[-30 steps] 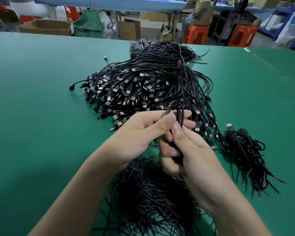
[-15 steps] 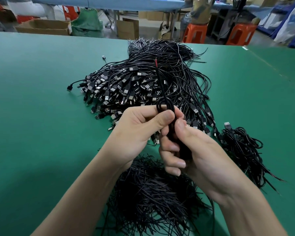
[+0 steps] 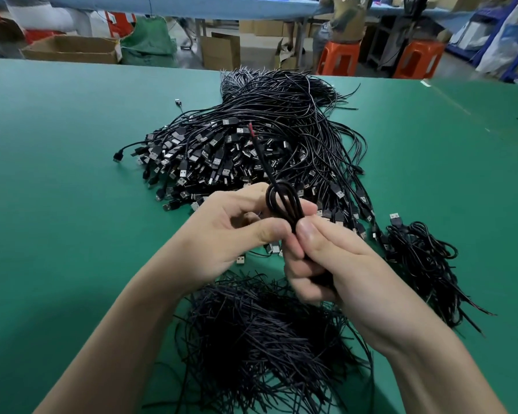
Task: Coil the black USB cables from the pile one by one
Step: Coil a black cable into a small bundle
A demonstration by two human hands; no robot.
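My right hand (image 3: 326,258) and left hand (image 3: 231,234) pinch the cable (image 3: 281,201) coil in curled fingers (image 3: 308,234); any slackening could let loops spring open.

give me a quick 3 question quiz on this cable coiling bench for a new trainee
1. True or false: the left hand lies flat on the green table, holding nothing.
2. Where is the small separate bunch of cables? A: to the person's right. B: to the person's left. C: in the left hand.
3. Fill in: the free end of the held cable has a ___ tip.
Key: 1 false, it and the right hand pinch the held cable; 2 A; 3 red.
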